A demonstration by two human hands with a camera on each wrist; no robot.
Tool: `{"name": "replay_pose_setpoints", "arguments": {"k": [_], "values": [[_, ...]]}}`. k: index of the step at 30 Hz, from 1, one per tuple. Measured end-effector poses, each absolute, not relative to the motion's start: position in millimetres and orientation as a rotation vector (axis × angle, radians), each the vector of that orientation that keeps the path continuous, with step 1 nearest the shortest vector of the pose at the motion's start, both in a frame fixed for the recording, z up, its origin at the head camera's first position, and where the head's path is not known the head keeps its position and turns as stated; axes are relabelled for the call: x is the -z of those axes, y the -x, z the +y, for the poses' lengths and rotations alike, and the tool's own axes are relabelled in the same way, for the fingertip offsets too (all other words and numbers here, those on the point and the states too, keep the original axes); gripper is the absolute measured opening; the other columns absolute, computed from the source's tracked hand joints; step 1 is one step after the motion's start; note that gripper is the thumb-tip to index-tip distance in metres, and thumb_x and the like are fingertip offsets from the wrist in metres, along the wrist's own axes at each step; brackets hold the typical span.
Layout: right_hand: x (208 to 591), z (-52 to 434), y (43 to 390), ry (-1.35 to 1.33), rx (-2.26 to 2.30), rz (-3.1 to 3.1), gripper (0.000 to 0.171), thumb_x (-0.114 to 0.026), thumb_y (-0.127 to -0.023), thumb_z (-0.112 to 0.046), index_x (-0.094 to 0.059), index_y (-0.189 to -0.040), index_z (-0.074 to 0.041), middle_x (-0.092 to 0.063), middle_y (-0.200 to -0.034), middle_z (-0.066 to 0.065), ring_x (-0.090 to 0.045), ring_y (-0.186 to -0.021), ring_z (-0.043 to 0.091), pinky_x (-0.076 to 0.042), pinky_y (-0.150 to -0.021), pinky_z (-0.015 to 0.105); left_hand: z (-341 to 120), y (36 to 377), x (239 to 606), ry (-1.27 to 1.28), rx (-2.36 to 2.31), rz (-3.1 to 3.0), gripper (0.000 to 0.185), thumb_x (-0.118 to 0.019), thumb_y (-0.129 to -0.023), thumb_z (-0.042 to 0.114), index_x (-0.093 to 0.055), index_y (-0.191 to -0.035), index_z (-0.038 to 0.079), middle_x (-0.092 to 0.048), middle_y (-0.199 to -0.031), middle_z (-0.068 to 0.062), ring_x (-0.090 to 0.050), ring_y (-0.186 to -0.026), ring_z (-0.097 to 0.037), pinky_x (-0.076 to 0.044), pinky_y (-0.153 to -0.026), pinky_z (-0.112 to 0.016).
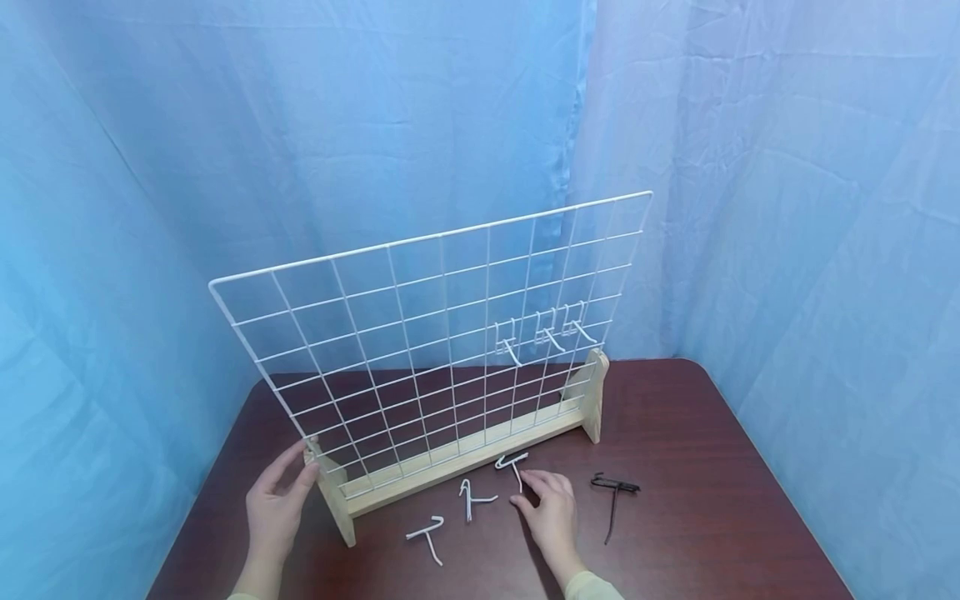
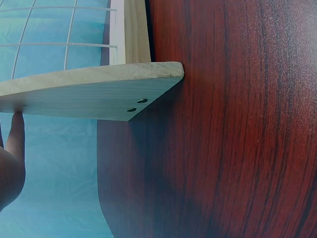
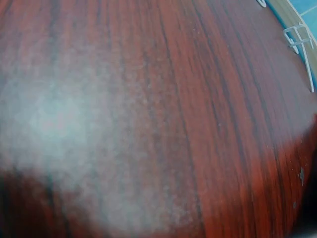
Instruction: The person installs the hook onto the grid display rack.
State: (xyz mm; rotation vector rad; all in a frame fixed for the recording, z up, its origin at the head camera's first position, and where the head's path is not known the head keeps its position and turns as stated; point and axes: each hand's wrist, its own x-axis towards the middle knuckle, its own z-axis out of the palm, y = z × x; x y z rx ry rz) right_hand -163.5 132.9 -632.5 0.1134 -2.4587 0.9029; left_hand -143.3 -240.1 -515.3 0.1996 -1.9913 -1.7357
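Observation:
A white wire grid panel (image 1: 420, 333) stands upright in a pale wooden stand (image 1: 450, 457) on a dark red-brown table (image 1: 697, 500). Three white hooks (image 1: 551, 333) hang on its right side. My left hand (image 1: 288, 482) rests with straight fingers against the stand's left foot (image 1: 339, 504); in the left wrist view a fingertip (image 2: 17, 130) touches that foot (image 2: 89, 94). My right hand (image 1: 537, 493) lies flat on the table, its fingertips beside the stem of a loose white hook (image 1: 513, 463). It holds nothing. That hook (image 3: 299, 42) shows at the right wrist view's top right corner.
Two more white hooks (image 1: 471, 498) (image 1: 429, 533) lie on the table in front of the stand. A black hook (image 1: 615, 493) lies to the right of my right hand. Blue curtains (image 1: 787, 208) close in the table at the back and on both sides.

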Motion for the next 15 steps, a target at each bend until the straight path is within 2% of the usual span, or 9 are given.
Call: {"name": "replay_pose_setpoints", "arguments": {"k": [5, 15], "values": [[630.9, 132.4, 164.2, -0.084, -0.881, -2.493, 0.044, -0.094, -0.064, -0.017, -0.078, -0.104, -0.008, -0.071, -0.102, 0.003, -0.058, -0.098, 0.026, -0.051, -0.083, 0.042, -240.4, 143.0, 515.9, -0.187, 1.736, -1.989, 0.039, -0.07, -0.088, -0.008, -0.068, -0.124, 0.008, -0.068, -0.123, 0.004, -0.064, -0.102, 0.001, -0.053, -0.085, -0.013], [632.4, 132.6, 166.9, -0.068, -0.855, -2.497, 0.035, -0.093, -0.066, -0.017, -0.079, -0.098, -0.01, -0.067, -0.097, 0.003, -0.057, -0.093, 0.027, -0.051, -0.078, 0.043, -240.0, 143.4, 515.8, -0.226, 1.735, -1.99, 0.038, -0.07, -0.088, -0.007, -0.067, -0.124, 0.002, -0.068, -0.118, 0.014, -0.064, -0.101, 0.002, -0.054, -0.084, -0.012]]}}
